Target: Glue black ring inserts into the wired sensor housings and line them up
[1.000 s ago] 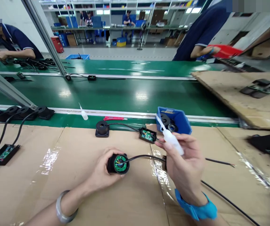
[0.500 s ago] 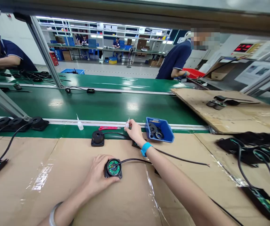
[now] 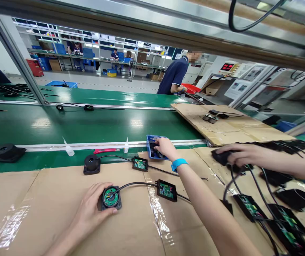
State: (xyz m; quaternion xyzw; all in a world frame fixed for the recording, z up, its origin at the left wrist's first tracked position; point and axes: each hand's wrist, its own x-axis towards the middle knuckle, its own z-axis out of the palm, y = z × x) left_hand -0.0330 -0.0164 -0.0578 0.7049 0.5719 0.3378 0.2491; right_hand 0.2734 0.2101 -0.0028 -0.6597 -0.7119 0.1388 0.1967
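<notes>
Reaching into the blue bin with the right hand, as seen from the head camera, the only view. Bends the fingers down among dark parts inside; impossible to tell how wide open, or whether closed on anything, with the fingertips hidden. Compared with half a second ago, has let go of the white bottle, now upright near the back edge, nozzle up, between the red cutter and the bin. Seems, on that evidence, to have switched from the bottle to the bin's parts.

Keeps the left hand on the black housing, much as before: fingers curled over the far side, thumb along the near side, only as open as the housing needs. Holds it low over the cardboard, left of centre, with the green ring and coloured wires facing up and uncovered. Probably leaves that face easy to get at. From there, a cable rightward to an open box on the cardboard.

Behind, a second housing, cabled to a second box, both untouched. Farther left, another bottle. At right, newly in view, a co-worker's hand on a black piece, well apart from the bin.
</notes>
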